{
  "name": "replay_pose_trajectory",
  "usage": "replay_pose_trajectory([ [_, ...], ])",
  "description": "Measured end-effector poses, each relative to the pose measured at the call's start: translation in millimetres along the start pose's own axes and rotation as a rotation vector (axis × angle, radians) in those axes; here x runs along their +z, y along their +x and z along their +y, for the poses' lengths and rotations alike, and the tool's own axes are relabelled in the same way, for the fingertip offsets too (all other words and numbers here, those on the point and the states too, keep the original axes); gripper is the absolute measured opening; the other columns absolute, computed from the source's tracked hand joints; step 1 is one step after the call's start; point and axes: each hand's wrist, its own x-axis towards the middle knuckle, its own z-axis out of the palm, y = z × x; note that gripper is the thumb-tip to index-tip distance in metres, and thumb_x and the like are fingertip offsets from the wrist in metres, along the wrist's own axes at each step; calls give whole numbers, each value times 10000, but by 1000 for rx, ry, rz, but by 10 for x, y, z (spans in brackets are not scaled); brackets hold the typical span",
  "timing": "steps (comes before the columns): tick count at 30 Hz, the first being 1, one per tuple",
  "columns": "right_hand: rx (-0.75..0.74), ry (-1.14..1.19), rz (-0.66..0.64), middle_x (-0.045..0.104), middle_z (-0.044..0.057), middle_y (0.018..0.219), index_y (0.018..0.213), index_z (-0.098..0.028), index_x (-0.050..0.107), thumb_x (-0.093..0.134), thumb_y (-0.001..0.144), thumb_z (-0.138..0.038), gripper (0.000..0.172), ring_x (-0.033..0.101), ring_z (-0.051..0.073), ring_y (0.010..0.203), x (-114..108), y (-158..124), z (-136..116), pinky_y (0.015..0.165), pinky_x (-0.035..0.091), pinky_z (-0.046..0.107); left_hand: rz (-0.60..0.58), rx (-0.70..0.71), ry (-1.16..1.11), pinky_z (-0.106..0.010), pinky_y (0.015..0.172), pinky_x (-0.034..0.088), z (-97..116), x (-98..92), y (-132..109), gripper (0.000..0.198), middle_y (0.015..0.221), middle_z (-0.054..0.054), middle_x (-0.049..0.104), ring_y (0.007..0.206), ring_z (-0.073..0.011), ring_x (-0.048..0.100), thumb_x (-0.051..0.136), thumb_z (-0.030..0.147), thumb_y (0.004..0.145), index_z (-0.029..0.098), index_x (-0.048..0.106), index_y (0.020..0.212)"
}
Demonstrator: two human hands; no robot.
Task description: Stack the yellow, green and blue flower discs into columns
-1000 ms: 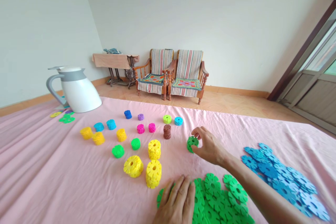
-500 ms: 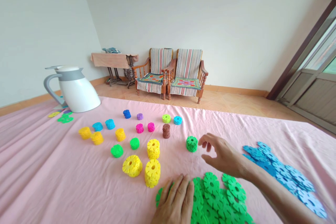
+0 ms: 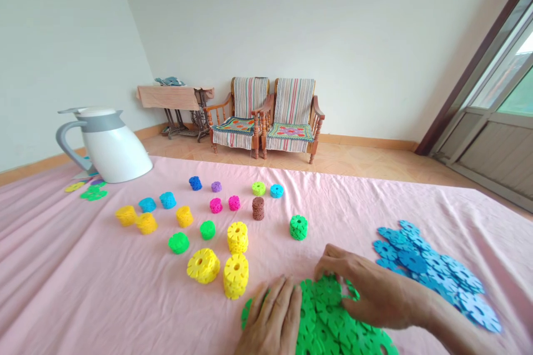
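Note:
At the bottom centre, my left hand lies flat with its fingers stretched over the left side of a pile of green notched plastic discs. My right hand reaches over the top of the same pile. Its fingers bend down to the discs, and the thumb stands apart from them; no disc is seen pinched between. Beyond that hand, a short stack of green discs stands on the cloth. Two upright yellow stacks and a leaning yellow stack are left of the pile.
Spread blue discs lie to the right on the pink cloth. Small stacks stand farther back, among them a brown stack and an orange-yellow stack. A white jug is at the left. Two chairs stand behind.
My right hand has moved from beside the standing green stack back toward me, down onto the green pile. My left hand stays flat on the pile. The view has shifted slightly.

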Motion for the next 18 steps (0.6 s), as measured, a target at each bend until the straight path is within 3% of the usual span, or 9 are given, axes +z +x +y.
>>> replay_pose_trajectory([
  [13, -25, 30, -33, 531, 10, 956, 1037, -238, 572, 463, 569, -4, 534, 558, 134, 815, -12, 24, 23, 725, 450, 255, 2, -6, -6, -300, 1071, 344, 17, -6, -3, 425, 1329, -47, 538, 1228, -183, 460, 354, 134, 929, 139, 436, 1346],
  [18, -22, 24, 100, 552, 22, 980, 1012, -216, 553, 497, 604, -18, 456, 549, 147, 885, -19, 55, 49, 790, 443, 282, 11, -22, 21, -310, 1069, 338, 17, 17, -7, 409, 1329, -33, 538, 1230, -187, 455, 348, 130, 931, 147, 464, 1322],
])
